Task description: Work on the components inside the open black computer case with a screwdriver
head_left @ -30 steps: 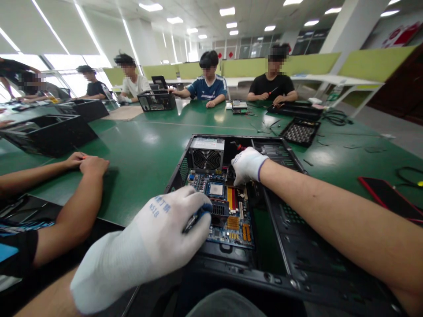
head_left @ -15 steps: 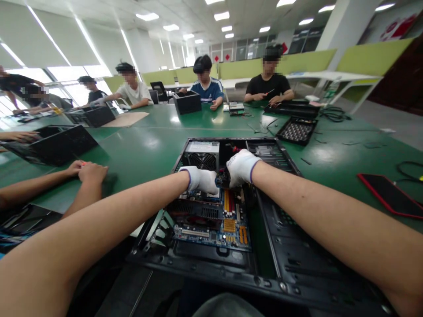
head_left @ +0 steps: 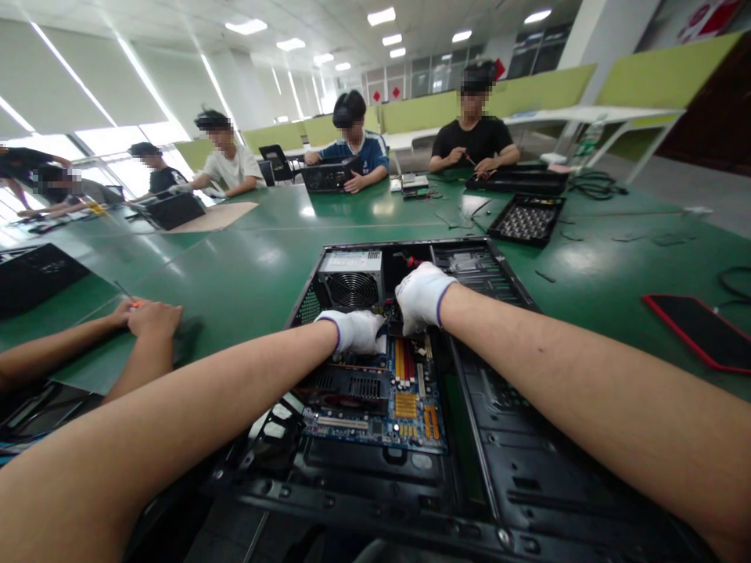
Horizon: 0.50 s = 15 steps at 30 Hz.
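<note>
Bright, even light is thrown by ceiling lamps (head_left: 381, 16) high beyond the open computer case (head_left: 375, 508), and daylight is admitted through windows (head_left: 97, 143) beyond it to the left, where the panes are burnt out to white. Pale glare patches are reflected in the green worktop (head_left: 258, 274) past the case; a soft, dark patch is seen to its left beside a co-worker's hands (head_left: 152, 317). The far interior of the case is sunk in near-black. The motherboard (head_left: 369, 438) inside is fairly clearly rendered, its smallest parts softened. Beyond the case to the right, a pillar (head_left: 604, 55) is tilted by wide-angle distortion. Faces beyond it are pixelated.
</note>
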Motion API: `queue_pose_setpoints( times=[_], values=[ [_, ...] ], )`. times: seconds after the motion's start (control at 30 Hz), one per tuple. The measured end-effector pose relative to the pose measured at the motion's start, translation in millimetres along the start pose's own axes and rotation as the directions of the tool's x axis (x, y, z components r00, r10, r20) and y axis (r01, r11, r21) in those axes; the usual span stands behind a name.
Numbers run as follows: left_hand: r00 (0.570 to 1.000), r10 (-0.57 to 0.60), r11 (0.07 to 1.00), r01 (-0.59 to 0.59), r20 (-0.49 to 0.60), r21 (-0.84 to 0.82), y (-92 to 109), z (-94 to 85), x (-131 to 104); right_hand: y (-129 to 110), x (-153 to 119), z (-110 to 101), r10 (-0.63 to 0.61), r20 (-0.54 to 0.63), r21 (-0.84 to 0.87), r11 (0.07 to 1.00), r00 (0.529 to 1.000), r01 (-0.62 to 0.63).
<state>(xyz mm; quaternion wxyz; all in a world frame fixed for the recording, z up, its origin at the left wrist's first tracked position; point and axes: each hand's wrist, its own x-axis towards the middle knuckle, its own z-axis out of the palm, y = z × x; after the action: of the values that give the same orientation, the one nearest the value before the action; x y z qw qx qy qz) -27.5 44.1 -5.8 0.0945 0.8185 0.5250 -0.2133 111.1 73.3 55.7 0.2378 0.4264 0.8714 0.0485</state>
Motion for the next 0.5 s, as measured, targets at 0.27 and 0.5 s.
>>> queue_pose_setpoints(
  times=[0.27,0.5],
  values=[
    [0.999,0.046,0.999,-0.046,-0.028,0.019,0.7,1.4,1.0,2.6,4.1,4.8,-0.012,-0.019,0.019,1.0,1.0,0.012],
    [1.0,0.026,0.998,-0.025,-0.008,0.051,-2.5,-2.5,1.1,1.4,1.9,0.5,-0.021,0.018,-0.043,0.999,1.0,0.021]
  ],
)
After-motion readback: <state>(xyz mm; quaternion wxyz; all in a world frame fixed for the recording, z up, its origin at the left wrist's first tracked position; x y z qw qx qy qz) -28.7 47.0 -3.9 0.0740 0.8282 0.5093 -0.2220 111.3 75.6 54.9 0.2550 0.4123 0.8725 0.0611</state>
